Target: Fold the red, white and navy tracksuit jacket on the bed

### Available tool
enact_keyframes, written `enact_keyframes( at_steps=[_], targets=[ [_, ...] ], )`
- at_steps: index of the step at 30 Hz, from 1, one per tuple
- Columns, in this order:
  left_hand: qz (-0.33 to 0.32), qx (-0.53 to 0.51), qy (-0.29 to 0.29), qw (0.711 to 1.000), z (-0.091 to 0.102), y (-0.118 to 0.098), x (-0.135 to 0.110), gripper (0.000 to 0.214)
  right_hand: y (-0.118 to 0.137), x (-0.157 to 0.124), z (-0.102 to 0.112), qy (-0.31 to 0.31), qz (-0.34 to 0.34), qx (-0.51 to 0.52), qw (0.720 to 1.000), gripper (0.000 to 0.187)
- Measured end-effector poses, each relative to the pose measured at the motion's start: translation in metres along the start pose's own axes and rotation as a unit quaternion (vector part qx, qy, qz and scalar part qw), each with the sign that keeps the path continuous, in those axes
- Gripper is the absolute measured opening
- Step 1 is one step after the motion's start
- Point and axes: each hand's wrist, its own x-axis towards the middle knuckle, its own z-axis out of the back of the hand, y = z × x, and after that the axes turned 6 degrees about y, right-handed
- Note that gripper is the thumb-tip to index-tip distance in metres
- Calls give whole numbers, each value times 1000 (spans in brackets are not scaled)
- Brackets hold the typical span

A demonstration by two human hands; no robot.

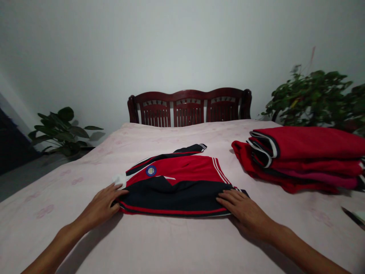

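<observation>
A red and navy track jacket (194,167) with white stripes lies across the bed in front of me, a round blue badge on its chest. Its near navy sleeve (176,199) is laid lengthwise over the front, while the far sleeve (188,149) sticks out behind. My left hand (104,203) grips the shoulder end by the white collar, thumb and fingers round the edge. At the other end my right hand (242,211) holds the sleeve near its cuff, fingers on top; its thumb is mostly hidden.
To the right a stack of folded red clothes (310,156) stands on the pink bedsheet (171,243). A dark pointed object (353,217) lies at the right edge. Behind the bed are a wooden bench back (188,108) and leafy plants (316,97) on both sides.
</observation>
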Motion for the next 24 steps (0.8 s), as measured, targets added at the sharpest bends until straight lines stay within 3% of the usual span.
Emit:
enact_keyframes(
  at_steps=[2,5,7,8,11,13,15,19,24],
  targets=[
    [-92,-32,-4,995,11,-39,8,40,5,6,-6,6,-1,-13,1000,70],
    [-208,-48,55,975,8,-95,30,45,11,14,-12,14,1,-23,1000,75],
    [-219,-19,70,973,-6,-114,52,50,11,15,-14,22,4,-35,999,76],
    [-192,-9,71,979,-15,-116,63,53,10,14,-15,23,4,-40,999,76],
    [-105,-17,69,992,-35,-106,87,58,3,7,-14,18,-1,-50,999,74],
    [-103,-38,72,991,-36,-93,89,58,-2,1,-12,17,-12,-65,998,75],
    [-112,-50,83,989,-29,-80,76,57,-6,-2,-11,19,-19,-83,996,77],
    [-79,5,83,993,-16,-52,27,63,-4,-1,-10,3,-11,-89,996,74],
    [-69,69,0,995,-22,-25,-8,60,-1,13,-6,18,-4,-104,994,68]
  ],
)
